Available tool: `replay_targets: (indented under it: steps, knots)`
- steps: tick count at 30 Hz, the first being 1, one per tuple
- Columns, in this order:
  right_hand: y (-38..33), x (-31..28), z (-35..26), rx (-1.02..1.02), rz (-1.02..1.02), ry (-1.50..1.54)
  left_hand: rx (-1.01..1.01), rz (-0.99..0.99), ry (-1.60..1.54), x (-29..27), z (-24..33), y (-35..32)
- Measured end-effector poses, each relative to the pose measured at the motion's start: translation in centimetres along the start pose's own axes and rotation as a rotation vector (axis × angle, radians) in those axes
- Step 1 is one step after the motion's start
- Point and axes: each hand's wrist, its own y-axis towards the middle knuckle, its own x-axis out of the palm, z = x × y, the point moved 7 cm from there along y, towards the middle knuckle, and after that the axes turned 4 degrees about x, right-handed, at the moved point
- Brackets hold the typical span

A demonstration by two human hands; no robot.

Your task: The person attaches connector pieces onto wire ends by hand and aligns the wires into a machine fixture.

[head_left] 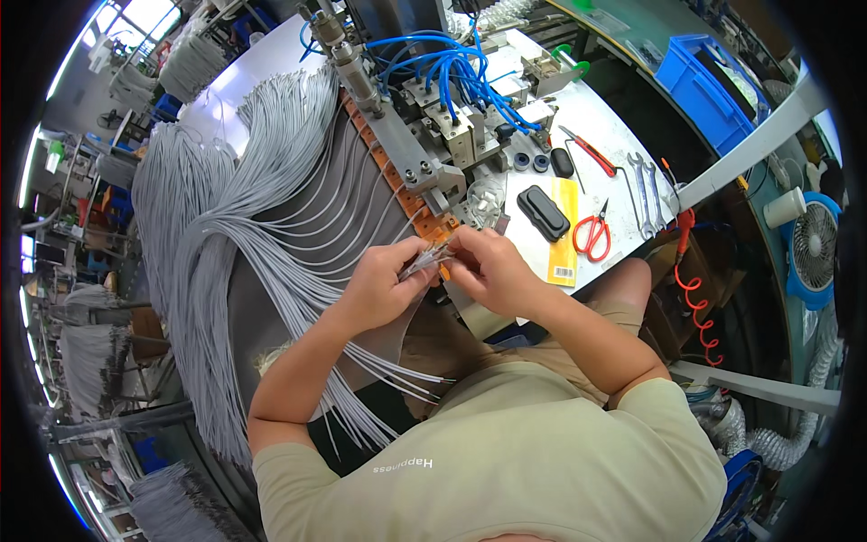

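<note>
My left hand [388, 282] and my right hand [488, 269] meet just before the front end of the machine. Both are closed, with fingertips pinching a small bunch of thin, pale pieces [423, 260]; they look like wire ends, though fingers cover part of them. Beside my left hand spreads a big bundle of grey cables [262, 248]. Several single cables run from it to an orange-brown toothed strip [397, 185] along the machine [388, 117]. Just beyond my right hand sits a clear container of small pale parts [485, 199].
On the white worktop to the right lie a black case [544, 213] on a yellow packet [562, 262], red-handled scissors [592, 237], a red knife [591, 152] and wrenches [646, 194]. Blue air hoses [452, 68] top the machine. A red coiled hose [695, 307] hangs beyond the table edge.
</note>
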Motion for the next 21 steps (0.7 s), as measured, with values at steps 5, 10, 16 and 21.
replay_targets:
  steps: [5, 10, 16, 21]
  knots:
    - [0.5, -0.5, -0.3, -0.252, 0.028, -0.081, -0.141, -0.095, -0.286, 0.2, -0.9, -0.1]
    - [1.2, -0.8, -0.2, -0.211, 0.168, -0.159, -0.141, -0.036, -0.226, 0.3, -1.7, 0.1]
    - [1.1, -2.3, 5.7, 0.311, 0.340, 0.056, 0.185, 0.164, 0.149, -0.8, 2.4, 0.0]
    - [1.1, -0.7, 8.6, 0.370, 0.264, 0.219, 0.177, -0.282, -0.005, 1.4, 2.5, -0.7]
